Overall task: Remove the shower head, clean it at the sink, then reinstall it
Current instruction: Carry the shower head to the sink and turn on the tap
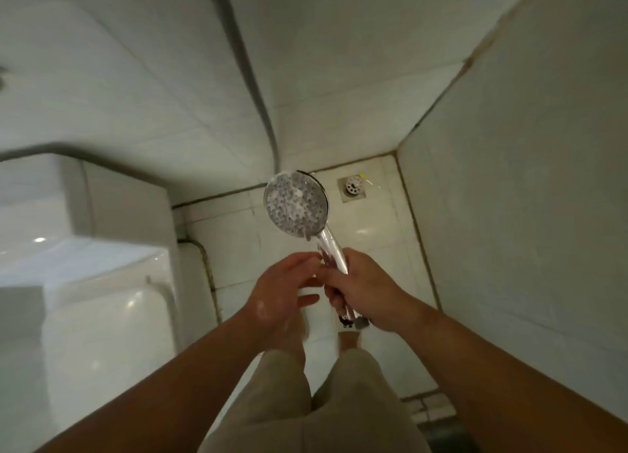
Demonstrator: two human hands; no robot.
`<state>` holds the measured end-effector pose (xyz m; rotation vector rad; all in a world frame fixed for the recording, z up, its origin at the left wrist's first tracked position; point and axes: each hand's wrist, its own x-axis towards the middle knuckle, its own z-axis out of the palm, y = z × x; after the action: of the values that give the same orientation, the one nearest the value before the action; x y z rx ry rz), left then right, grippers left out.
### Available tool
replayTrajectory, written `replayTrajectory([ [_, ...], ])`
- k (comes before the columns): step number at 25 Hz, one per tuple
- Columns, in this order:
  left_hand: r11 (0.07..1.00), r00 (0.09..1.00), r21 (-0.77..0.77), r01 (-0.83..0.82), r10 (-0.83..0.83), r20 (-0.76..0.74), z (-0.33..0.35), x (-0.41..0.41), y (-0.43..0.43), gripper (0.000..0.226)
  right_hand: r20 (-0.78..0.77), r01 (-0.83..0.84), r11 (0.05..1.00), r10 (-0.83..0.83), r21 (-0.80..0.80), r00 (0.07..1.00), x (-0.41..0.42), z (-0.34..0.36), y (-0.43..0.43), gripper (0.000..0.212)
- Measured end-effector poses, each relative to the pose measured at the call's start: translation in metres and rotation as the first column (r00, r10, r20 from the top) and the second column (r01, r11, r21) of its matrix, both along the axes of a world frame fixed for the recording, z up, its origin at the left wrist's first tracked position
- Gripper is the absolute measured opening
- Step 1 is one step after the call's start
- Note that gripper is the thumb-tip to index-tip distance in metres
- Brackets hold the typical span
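Over the floor tiles point(373, 221), mid-clean, your right hand point(363, 292) grips the seemingly soapy shower head point(295, 207), left hand point(282, 292) slack-fingered; rinse next

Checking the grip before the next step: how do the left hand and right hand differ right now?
The right hand grips the shower head by its handle; the left hand holds nothing, fingers relaxed. The left hand has a white sudsy patch on its back; the right hand shows none. Whether the left fingertips touch the handle I cannot tell. Both are bare, side by side.
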<state>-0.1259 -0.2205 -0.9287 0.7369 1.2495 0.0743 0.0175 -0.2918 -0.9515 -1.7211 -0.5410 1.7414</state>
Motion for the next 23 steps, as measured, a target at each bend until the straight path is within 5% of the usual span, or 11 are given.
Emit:
replayTrajectory([
  [6, 0.938, 0.937, 0.048, -0.344, 0.339, 0.087, 0.128, -0.076, -0.05, 0.019, -0.031, -0.37, 0.924, 0.375, 0.097, 0.927, -0.087, 0.14, 0.003, 0.015],
  [11, 0.709, 0.708, 0.05, -0.704, 0.694, 0.13, 0.166, -0.187, -0.077, 0.02, 0.229, -0.732, 0.66, 0.696, 0.169, 0.68, -0.183, 0.198, 0.016, 0.017],
  [16, 0.443, 0.441, 0.021, -0.896, 0.887, 0.135, 0.171, -0.336, -0.109, 0.023, 0.485, -0.875, 0.472, 0.744, 0.106, 0.46, -0.294, 0.209, 0.021, 0.021],
  [18, 0.365, 0.361, -0.012, -0.931, 0.925, 0.119, 0.175, -0.402, -0.124, 0.022, 0.532, -0.871, 0.486, 0.72, 0.073, 0.446, -0.34, 0.202, 0.016, 0.019],
  [23, 0.343, 0.344, 0.033, -0.939, 0.938, 0.041, 0.179, -0.553, -0.151, 0.024, 0.497, -0.814, 0.581, 0.711, -0.016, 0.497, -0.475, 0.166, -0.002, 0.019],
])
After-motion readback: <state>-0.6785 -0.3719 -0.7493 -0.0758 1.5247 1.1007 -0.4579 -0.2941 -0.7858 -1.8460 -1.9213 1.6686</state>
